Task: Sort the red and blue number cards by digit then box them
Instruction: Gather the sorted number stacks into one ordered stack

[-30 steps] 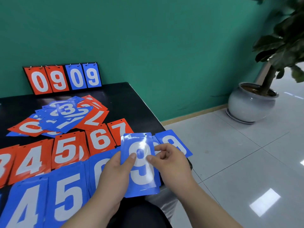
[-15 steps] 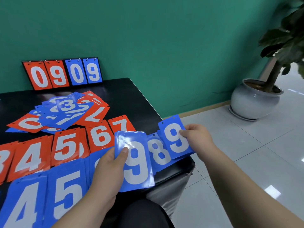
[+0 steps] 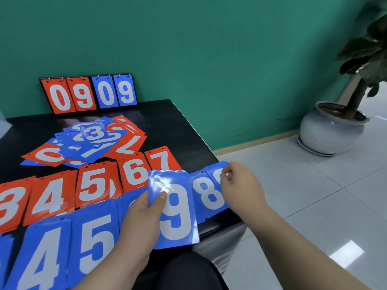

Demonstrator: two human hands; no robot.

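Observation:
My left hand holds a small stack of blue 9 cards upright over the table's near edge, thumb on the top card. My right hand rests on the far-right blue card at the table's right corner, fingers pinched at its edge and hiding most of its digit. A blue 8 card lies between them. Red piles 3, 4, 5, 6 and 7 form a row; blue 4 and 5 piles lie nearer me. An unsorted heap sits behind.
A flip scoreboard reading 0909 stands against the green wall at the back of the black table. A potted plant stands on the tiled floor to the right. My dark-clad knee is under the table's near edge.
My right hand left the held stack, set one blue 9 on the far-right pile past the 8, and now presses down on it. My left hand kept the stack, shifting slightly left.

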